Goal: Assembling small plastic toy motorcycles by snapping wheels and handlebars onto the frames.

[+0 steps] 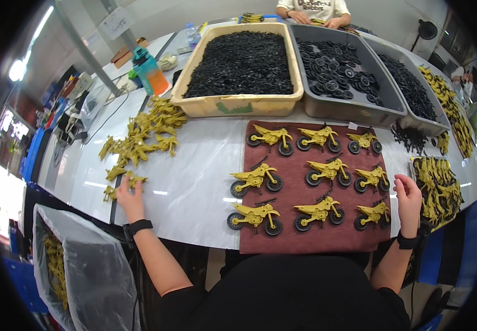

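Note:
My left hand (131, 203) reaches to the near end of a loose pile of yellow toy motorcycle bodies (150, 129). Its fingers are apart and touch a yellow body (134, 180) lying on the table. On a dark red mat (304, 238), toy motorcycles with yellow bodies and black wheels stand in three rows, such as this middle one (328, 170). My right hand (409, 199) hovers by the mat's right edge, fingers loosely curled and apart, with nothing visible in them. Beside it lies a stack of yellow-and-black motorcycles (438, 190).
Behind the mat stand a cream bin (238, 105) of small black parts, a grey bin (354, 113) of black wheels and another grey bin (434, 127) of black pieces. A teal-and-orange bottle (151, 74) stands back left. A plastic-lined container (97, 265) sits below left. Across the table, a person works.

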{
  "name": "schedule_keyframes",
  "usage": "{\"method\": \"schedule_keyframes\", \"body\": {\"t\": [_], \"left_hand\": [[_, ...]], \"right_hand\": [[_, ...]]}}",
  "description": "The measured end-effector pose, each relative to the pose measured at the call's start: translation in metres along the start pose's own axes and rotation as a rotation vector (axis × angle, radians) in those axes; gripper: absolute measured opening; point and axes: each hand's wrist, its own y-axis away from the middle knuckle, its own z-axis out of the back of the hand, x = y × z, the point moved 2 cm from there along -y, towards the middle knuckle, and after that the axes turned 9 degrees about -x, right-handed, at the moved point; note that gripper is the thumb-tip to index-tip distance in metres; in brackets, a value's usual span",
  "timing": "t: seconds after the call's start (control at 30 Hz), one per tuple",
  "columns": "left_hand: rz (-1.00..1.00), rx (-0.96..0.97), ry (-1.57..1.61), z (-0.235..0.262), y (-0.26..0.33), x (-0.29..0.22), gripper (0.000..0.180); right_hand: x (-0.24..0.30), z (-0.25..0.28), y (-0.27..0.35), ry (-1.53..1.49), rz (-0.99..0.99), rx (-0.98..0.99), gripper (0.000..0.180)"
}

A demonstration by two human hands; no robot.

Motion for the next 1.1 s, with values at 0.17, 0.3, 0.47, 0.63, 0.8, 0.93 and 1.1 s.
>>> {"method": "schedule_keyframes", "body": {"t": [0.17, 0.3, 0.47, 0.63, 0.8, 0.93, 1.1], "left_hand": [[-0.089, 0.278, 0.034, 0.016, 0.004, -0.011, 0.047], [-0.108, 0.276, 0.087, 0.024, 0.010, -0.011, 0.046], [-0.159, 0.322, 0.093, 0.020, 0.019, -0.028, 0.059], [0.008, 0.297, -0.010, 0.041, 0.007, -0.052, 0.061], [-0.227, 0.126, 0.082, -0.005, -0.018, -0.071, 0.048], [-0.496, 0.166, 0.080, -0.045, -0.039, -0.121, 0.045], [-0.365, 0.415, -0.155, -0.103, -0.064, -0.142, 0.051]], "right_hand": [[0.006, -0.012, 0.002, -0.041, -0.012, 0.056, 0.020], [0.003, -0.014, 0.005, -0.055, -0.004, 0.082, 0.018], [0.009, -0.014, 0.005, 0.040, -0.004, 0.095, 0.021], [0.016, -0.023, 0.002, 0.023, 0.020, 0.130, 0.021], [0.030, -0.031, 0.000, 0.023, 0.026, 0.128, 0.021], [0.037, -0.033, 0.000, 0.067, 0.043, 0.134, 0.021], [0.019, -0.027, -0.005, 0.075, 0.089, 0.141, 0.022]]}}
